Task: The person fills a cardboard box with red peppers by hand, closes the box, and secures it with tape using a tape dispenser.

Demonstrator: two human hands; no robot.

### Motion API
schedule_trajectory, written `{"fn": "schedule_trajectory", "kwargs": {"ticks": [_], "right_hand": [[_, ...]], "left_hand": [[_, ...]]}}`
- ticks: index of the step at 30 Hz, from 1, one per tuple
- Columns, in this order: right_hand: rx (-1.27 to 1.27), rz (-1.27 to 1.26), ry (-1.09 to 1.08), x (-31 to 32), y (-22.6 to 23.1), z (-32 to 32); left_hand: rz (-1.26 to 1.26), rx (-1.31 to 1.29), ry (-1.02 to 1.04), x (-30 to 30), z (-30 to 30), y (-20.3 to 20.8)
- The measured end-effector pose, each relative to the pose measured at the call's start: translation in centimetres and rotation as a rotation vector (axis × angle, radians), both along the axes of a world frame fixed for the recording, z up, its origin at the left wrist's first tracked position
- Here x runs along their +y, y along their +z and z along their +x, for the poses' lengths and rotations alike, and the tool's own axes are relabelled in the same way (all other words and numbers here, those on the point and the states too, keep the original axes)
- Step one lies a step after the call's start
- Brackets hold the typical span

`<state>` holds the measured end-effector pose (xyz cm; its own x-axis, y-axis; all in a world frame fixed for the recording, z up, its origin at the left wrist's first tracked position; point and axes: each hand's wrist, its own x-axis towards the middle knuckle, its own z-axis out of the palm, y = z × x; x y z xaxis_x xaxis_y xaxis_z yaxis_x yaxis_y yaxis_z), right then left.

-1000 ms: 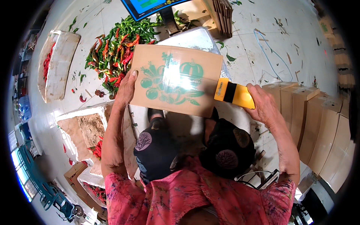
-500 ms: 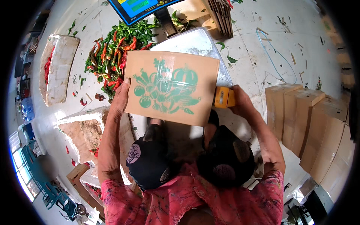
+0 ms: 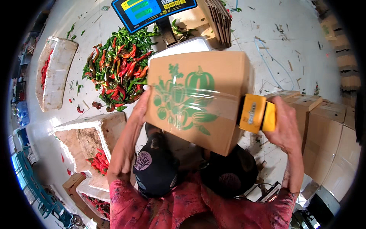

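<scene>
A cardboard box (image 3: 190, 99) with green printed vegetables is held up tilted over my knees, its far side by the scale's metal platform (image 3: 190, 46). My left hand (image 3: 140, 107) grips its left edge; some fingers are hidden behind the box. Clear tape runs across the printed face toward the right edge. There my right hand (image 3: 284, 124) is closed around a yellow tape dispenser (image 3: 254, 114), right beside the box's right side.
A digital scale display (image 3: 152, 12) stands at the far side. Red and green chili peppers (image 3: 118, 68) lie heaped at the left. White foam boxes (image 3: 63, 72) hold red peppers. Cardboard boxes (image 3: 324, 133) line the right, and flattened cardboard (image 3: 218, 23) stands at the back.
The box has shifted right and turned, so its right side now shows. My right hand has moved right and nearer with the tape dispenser; my left hand has followed the box.
</scene>
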<state>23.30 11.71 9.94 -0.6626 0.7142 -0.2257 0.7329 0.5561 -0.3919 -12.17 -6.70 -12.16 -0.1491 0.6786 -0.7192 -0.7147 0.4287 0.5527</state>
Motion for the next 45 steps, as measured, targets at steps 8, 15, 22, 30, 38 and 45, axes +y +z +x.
{"fn": "schedule_trajectory", "kwargs": {"ticks": [8,15,22,30,38,45], "right_hand": [[-0.234,0.089,0.037,-2.5,6.1,-3.0],[-0.034,0.336,0.211,-5.0,4.1,-9.6],[0.035,0.289,0.331,-4.2,4.8,-14.4],[-0.195,0.145,0.225,-3.0,6.8,-9.9],[-0.072,0.093,0.132,-2.4,4.1,0.3],[0.057,0.063,0.088,-1.7,0.1,3.5]], "left_hand": [[0.123,-0.07,-0.258,4.5,3.5,-11.1],[0.358,0.928,-0.199,7.8,1.3,3.7],[0.506,0.473,-0.341,12.5,0.3,12.8],[0.452,0.857,-0.486,12.3,0.2,14.1],[0.468,0.775,-0.426,12.4,0.4,13.0],[0.421,0.746,-0.455,12.4,0.5,13.6]]}}
